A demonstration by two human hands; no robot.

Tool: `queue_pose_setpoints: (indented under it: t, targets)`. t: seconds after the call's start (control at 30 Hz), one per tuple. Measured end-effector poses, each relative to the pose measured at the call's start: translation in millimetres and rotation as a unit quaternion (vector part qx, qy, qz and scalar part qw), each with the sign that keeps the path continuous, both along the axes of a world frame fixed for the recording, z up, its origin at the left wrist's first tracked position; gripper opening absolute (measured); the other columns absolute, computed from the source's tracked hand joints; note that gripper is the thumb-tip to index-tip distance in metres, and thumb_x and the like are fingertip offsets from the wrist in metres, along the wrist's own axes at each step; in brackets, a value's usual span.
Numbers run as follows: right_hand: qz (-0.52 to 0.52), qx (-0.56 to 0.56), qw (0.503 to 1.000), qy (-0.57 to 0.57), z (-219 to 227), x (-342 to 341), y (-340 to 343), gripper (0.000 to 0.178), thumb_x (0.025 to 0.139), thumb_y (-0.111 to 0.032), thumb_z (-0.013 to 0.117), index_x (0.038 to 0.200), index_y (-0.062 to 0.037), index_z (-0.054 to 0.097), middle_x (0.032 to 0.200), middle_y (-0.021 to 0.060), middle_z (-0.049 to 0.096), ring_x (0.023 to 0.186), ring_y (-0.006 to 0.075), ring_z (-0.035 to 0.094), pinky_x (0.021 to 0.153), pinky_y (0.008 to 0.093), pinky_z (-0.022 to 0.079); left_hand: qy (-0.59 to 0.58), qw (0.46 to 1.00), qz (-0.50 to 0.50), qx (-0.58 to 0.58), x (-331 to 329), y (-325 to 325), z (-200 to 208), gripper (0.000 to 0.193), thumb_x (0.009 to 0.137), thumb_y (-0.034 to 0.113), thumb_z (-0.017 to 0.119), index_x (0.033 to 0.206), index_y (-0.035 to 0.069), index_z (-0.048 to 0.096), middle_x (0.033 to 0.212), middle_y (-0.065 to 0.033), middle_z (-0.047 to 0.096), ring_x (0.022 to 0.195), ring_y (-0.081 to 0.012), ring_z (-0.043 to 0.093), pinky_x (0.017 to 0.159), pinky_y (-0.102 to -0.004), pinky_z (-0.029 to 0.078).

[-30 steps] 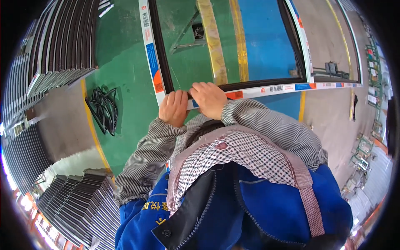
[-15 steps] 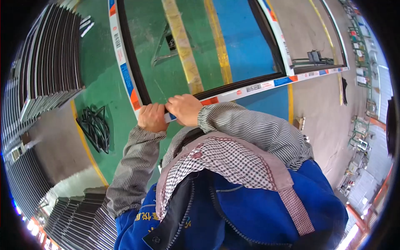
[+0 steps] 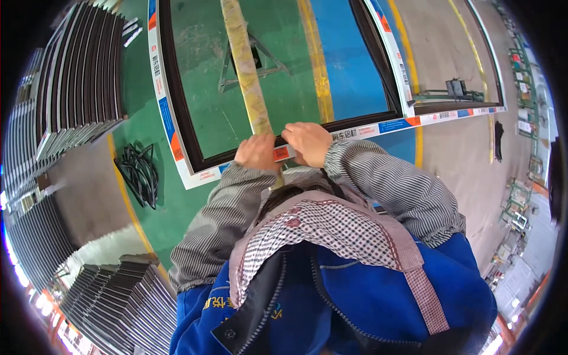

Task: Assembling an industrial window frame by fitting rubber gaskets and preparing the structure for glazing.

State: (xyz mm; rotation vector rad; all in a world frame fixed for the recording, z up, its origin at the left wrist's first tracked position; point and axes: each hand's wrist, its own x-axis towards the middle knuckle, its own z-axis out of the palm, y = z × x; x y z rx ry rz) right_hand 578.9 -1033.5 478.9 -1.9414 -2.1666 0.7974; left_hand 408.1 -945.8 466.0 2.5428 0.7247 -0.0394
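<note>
In front of me lies a large window frame [image 3: 355, 134] with dark inner profiles and a white film printed in blue and orange. My left hand [image 3: 257, 152] is closed over its near rail, beside the yellow-wrapped beam [image 3: 245, 74] that passes beneath the frame. Just to the right, my right hand [image 3: 309, 144] bends its fingers over the same rail, thumb side toward the left hand. A narrow gap with an orange patch of film shows between the hands. The fingertips are partly hidden, so anything small under them cannot be made out.
Black strips [image 3: 137, 174] lie in a loose coil on the green floor at left. Stacks of dark profiles [image 3: 83, 77] stand at far left, more [image 3: 121, 302] at lower left. A metal stand [image 3: 254, 62] shows through the frame. Racks [image 3: 523, 89] line the far right.
Both hands have slid to the right along the near rail, away from the left corner, which is now uncovered. The view has shifted slightly.
</note>
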Motion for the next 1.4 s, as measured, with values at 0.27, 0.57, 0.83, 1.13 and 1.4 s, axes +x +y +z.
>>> queue_pose_setpoints:
  t: [0.27,0.57,0.83,1.13,1.4]
  targets:
    - [0.058,0.060,0.997,-0.003,-4.9,3.3,-2.9,0.020,0.075,-0.018,0.066,0.091,-0.0067,0.062,0.094,0.0071,0.058,0.090,0.0239,0.061,0.077,0.0358,0.049,-0.097,0.984,-0.126,0.077,-3.5,10.4,-22.6,0.027,0.068,0.022,0.071,0.090,0.008,0.062,0.079,-0.0062,0.060,0.073,-0.0241,0.062,0.062,-0.0362,0.049]
    - [-0.008,0.014,0.999,0.051,-4.1,-14.3,9.2,0.030,0.070,-0.015,0.074,0.092,-0.0008,0.058,0.091,0.0124,0.059,0.089,0.0300,0.061,0.076,0.0395,0.050,0.032,0.999,0.034,0.014,-42.6,24.7,9.4,0.036,0.064,0.025,0.080,0.093,0.009,0.064,0.086,-0.0076,0.064,0.083,-0.0294,0.064,0.072,-0.0402,0.053]
    - [0.124,0.051,0.991,-0.010,-10.1,-43.0,36.7,0.016,0.075,-0.017,0.068,0.088,-0.0078,0.067,0.092,0.0055,0.064,0.090,0.0196,0.065,0.072,0.0315,0.054,-0.092,0.991,-0.079,0.049,-50.5,35.7,-16.5,0.025,0.068,0.022,0.072,0.084,0.009,0.059,0.083,-0.0073,0.062,0.076,-0.0286,0.063,0.063,-0.0395,0.052]
    - [-0.044,0.019,0.999,-0.003,-7.7,57.2,-39.9,0.029,0.069,-0.024,0.070,0.088,-0.0041,0.062,0.090,0.0103,0.061,0.085,0.0294,0.063,0.074,0.0406,0.052,-0.009,0.998,-0.042,0.041,-44.8,31.7,-6.0,0.037,0.065,0.023,0.078,0.096,0.009,0.062,0.086,-0.0082,0.063,0.080,-0.0286,0.064,0.068,-0.0380,0.053]
    - [-0.067,0.023,0.996,-0.063,4.2,195.8,-126.3,0.039,0.072,-0.036,0.074,0.086,-0.0022,0.060,0.089,0.0122,0.060,0.088,0.0307,0.062,0.078,0.0404,0.051,0.082,0.996,-0.019,-0.015,63.0,-35.1,11.5,0.050,0.066,0.034,0.081,0.104,0.007,0.060,0.093,-0.0099,0.062,0.091,-0.0300,0.063,0.077,-0.0427,0.051]
